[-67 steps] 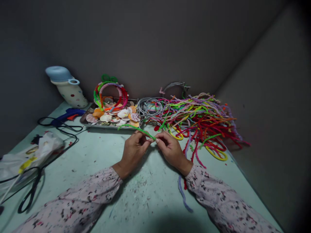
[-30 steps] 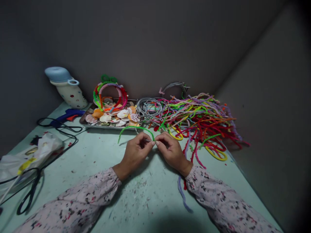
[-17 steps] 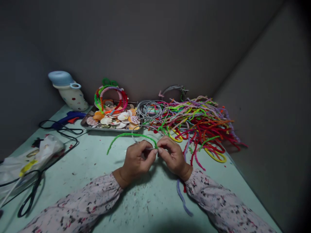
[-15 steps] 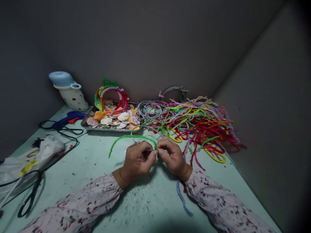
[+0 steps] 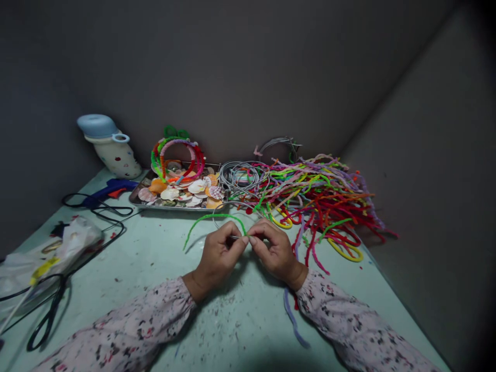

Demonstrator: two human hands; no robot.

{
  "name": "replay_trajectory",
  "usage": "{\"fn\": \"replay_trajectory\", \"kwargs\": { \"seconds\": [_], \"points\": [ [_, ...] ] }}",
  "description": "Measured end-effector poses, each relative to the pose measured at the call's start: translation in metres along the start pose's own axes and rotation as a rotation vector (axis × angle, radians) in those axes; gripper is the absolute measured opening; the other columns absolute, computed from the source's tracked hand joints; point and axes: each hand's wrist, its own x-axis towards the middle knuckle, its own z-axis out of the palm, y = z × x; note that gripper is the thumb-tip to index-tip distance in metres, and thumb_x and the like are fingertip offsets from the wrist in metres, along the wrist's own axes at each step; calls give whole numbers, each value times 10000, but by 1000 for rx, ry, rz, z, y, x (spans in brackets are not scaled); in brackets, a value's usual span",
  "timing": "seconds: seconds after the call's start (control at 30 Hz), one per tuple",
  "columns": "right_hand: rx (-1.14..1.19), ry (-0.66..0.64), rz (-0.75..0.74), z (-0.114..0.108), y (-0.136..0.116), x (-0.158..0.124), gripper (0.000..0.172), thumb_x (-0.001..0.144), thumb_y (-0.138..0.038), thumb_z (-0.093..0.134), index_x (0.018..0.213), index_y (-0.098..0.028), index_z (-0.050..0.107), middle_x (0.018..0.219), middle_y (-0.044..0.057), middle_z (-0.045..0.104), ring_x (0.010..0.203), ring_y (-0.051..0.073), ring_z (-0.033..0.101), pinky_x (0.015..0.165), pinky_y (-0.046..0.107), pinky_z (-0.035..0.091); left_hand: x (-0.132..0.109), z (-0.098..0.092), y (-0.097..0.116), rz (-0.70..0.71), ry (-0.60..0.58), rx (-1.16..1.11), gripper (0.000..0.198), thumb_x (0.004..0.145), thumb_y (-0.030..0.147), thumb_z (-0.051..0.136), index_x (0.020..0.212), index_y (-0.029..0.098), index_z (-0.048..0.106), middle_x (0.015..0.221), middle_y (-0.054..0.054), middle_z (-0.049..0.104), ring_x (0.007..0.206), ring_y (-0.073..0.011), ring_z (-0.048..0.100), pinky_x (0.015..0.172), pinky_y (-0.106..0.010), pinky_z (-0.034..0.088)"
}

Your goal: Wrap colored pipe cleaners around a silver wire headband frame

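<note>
Thumb and fingers of my left hand (image 5: pixel 220 249) pinch a thin grey wire hoop (image 5: pixel 215 213) together with the end of a green pipe cleaner (image 5: pixel 209 217). My right hand (image 5: pixel 273 248) pinches at the same spot, its fingertips almost touching those of the left. From there the pipe cleaner arches up and to the left, its free end hanging above the table. The wire's loop rises behind both hands. Exactly how the pipe cleaner sits on the wire between the fingertips is hidden.
A metal tray of seashells (image 5: pixel 170 206) holds several wrapped hoops (image 5: pixel 180 142). Beside it lie coiled grey wires (image 5: pixel 242 175) and a heap of coloured pipe cleaners (image 5: pixel 321 181). To the left are a bottle (image 5: pixel 116 152), a blue glue gun (image 5: pixel 103 192), a black cord (image 5: pixel 58 299) and a plastic bag (image 5: pixel 79 235).
The free end of the green pipe cleaner has swung slightly to the right, and its arch looks tighter. Both hands stay pinched together at nearly the same place.
</note>
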Motion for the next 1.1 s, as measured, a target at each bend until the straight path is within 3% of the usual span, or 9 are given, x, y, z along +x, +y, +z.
{"fn": "replay_trajectory", "kwargs": {
  "seconds": [0.33,0.77,1.1],
  "points": [
    [-40,3,-26,1,-1,0,67,850,-174,555,881,-218,595,759,14,541,713,166,525,651,311,427,2,3,-1,-70,4,-100,202,823,236,545,656,193,440,610,43,399,575,-114,380,552,-244,317],
    [-56,28,-85,-3,-16,3,64,864,-170,537,853,-201,592,739,7,523,693,153,500,634,294,406,-3,3,9,-3,14,-125,190,858,263,541,702,185,466,652,41,420,606,-111,388,581,-243,319],
    [-148,26,-19,-8,-42,-23,67,877,-170,533,877,-190,597,757,13,537,703,149,505,640,285,406,-25,17,32,-188,56,-313,197,774,152,504,602,189,416,566,47,397,560,-114,369,553,-251,306]
  ]
}}
